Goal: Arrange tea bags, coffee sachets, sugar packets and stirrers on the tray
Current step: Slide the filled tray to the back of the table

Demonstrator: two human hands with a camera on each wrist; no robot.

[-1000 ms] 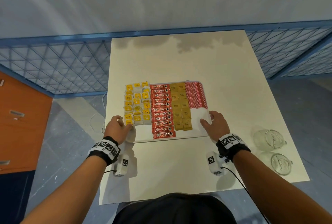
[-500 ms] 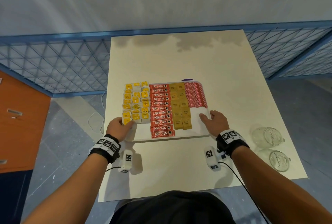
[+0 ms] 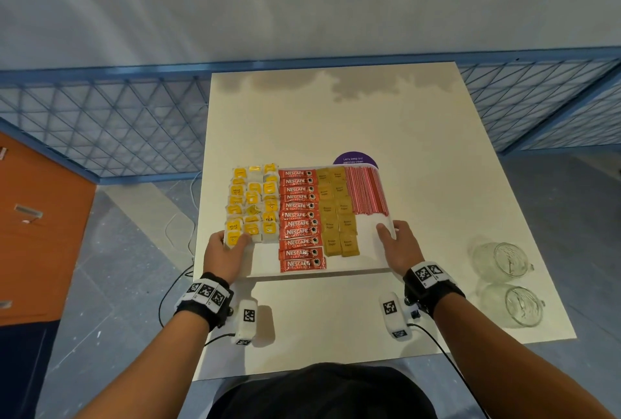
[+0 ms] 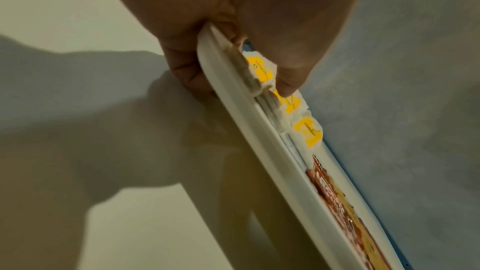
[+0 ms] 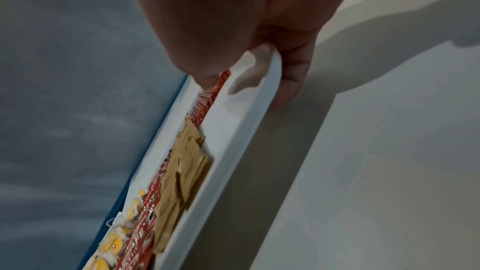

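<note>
Far left: an orange cabinet (image 3: pixel 37 230) beside the table (image 3: pixel 420 136), with bare grey floor (image 3: pixel 134 250) between them. Behind, a blue mesh fence (image 3: pixel 100 123) running along the far edge of the table.

Left hand (image 3: pixel 223 255) gripping the near left corner of the white tray (image 3: pixel 265 260): thumb curled on top, pressing the nearest tea bag, fingers (image 4: pixel 187 73) tucked under the rim. Tray lifted off the table here, with its shadow lying on the tabletop below in the left wrist view.

On the tray, from left to right: yellow tea bags (image 3: pixel 253 205) in three columns, right up against the left rim; red coffee sachets (image 3: pixel 299 218) in one stacked column, reaching nearly to the near rim; brown sugar packets (image 3: pixel 337 210) in two columns; red stirrers (image 3: pixel 366 190) packed side by side along the right rim, only in the far half. Bare white tray near the stirrers and near the tea bags.

A purple round sticker (image 3: pixel 354 159) peeking out on the table just past the far rim.

Right hand (image 3: pixel 400 249) gripping the near right corner: thumb on top on the bare patch, fingers (image 5: pixel 293 77) curled under the rim.

Lots of bare table beyond the tray and on the right. Two clear glass jars (image 3: pixel 507 281) lying near the right edge of the table, well apart from the tray.
</note>
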